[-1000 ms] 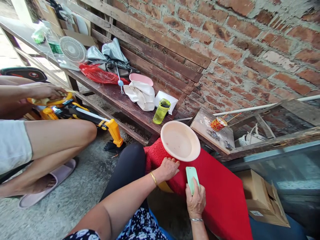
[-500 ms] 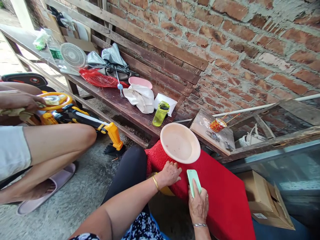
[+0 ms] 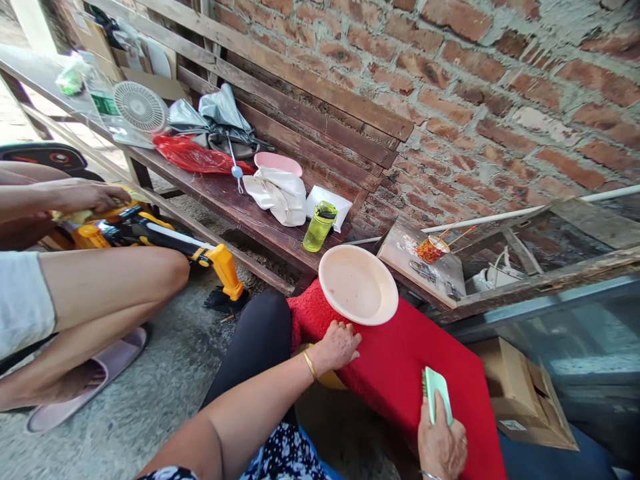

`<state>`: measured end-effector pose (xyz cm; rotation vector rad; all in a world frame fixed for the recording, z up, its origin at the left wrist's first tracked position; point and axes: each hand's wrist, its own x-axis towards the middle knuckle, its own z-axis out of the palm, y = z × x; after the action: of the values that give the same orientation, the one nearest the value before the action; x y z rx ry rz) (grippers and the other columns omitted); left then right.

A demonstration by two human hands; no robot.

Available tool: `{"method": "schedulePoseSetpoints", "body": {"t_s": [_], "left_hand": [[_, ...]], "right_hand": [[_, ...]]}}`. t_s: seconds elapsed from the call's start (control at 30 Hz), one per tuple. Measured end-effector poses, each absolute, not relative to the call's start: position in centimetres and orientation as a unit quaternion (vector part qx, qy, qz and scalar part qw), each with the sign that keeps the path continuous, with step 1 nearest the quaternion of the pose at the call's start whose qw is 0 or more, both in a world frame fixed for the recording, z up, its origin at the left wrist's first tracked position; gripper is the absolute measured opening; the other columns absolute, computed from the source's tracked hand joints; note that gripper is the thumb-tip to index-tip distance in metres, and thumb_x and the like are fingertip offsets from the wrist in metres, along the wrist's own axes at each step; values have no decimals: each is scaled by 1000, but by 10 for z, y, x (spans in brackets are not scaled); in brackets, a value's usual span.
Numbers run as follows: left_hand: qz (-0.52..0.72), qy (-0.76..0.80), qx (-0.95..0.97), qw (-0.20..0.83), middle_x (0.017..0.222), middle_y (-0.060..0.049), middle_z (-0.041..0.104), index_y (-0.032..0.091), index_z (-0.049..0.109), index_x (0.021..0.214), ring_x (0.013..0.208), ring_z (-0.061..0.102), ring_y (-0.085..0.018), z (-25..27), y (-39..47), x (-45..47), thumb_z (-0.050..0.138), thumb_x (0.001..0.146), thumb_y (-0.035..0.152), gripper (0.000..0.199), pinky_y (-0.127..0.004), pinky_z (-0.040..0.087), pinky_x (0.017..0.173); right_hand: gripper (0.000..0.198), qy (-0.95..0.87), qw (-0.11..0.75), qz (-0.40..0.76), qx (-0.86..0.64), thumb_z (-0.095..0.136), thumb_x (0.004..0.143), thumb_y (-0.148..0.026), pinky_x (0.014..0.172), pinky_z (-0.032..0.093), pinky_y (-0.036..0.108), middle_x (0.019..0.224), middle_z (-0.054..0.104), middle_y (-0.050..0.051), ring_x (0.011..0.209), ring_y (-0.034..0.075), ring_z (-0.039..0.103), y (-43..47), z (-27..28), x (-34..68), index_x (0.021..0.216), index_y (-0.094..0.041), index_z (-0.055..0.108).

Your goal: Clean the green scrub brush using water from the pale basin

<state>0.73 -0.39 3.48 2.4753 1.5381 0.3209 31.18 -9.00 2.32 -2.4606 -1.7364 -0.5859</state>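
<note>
A red cloth with a fluffy patch at its far left end lies spread in front of me. My left hand is on its near edge, fingers curled down onto the fabric just below a pale basin. On the right, my right hand grips a mint-green scrub brush, its index finger stretched along the back. The brush is tilted, and green bristles show at its left side, close over the cloth. Whether the bristles touch the cloth I cannot tell.
A wooden bench carries a green bottle, a white cloth, a red bag and a fan. Another person's knee and a yellow-black ride-on toy are at left. A cardboard box stands right.
My right hand has moved the brush right and toward me over the cloth, turning it so the bristles show. My left hand stays put. The other person's hand has shifted right.
</note>
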Motion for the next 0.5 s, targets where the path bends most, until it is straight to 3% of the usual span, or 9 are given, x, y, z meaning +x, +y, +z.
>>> {"method": "schedulePoseSetpoints", "body": {"t_s": [0.23,0.5], "left_hand": [[88,522,840,121,111,-14,65,21,64,119,104,61,-30,45,-4,5,63,92,51,41,-45,42,91],[87,526,837,122,114,-17,65,20,63,122,106,61,-33,45,-4,5,63,92,50,43,-45,40,91]], "right_hand": [[66,-547,49,-188,-814,24,100,-57,64,44,38,82,58,15,69,28,55,-89,20,307,136,-20,65],[73,-532,120,-166,-821,22,97,-63,69,47,44,90,60,17,74,30,54,-90,14,307,139,-20,63]]}}
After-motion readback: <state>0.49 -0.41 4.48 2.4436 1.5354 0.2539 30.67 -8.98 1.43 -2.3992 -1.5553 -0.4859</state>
